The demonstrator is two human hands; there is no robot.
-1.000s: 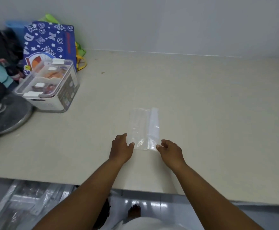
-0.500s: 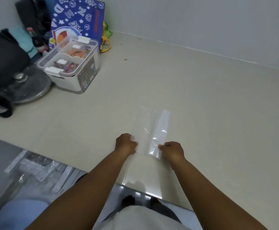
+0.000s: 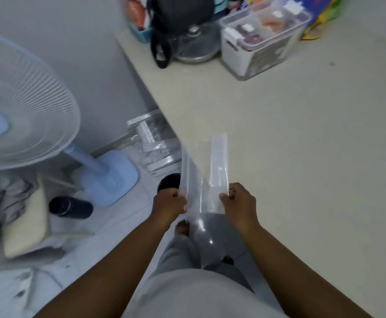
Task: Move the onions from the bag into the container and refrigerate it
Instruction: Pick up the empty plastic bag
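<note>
A beige countertop [image 3: 302, 138] carries a lidded clear container [image 3: 264, 37], a steel pot lid [image 3: 196, 45] and a black bag [image 3: 176, 21] at its far end.

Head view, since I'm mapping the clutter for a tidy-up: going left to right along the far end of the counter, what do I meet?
Blue tray → black bag → steel pot lid → clear latched container → blue and yellow tote bag.

Clear plastic bag [image 3: 204, 177], cream bench [image 3: 302, 145], pale blue fan [image 3: 22, 106], white-latched clear container [image 3: 265, 35], black bag [image 3: 178, 17], grey trousers [image 3: 194, 292].
</note>
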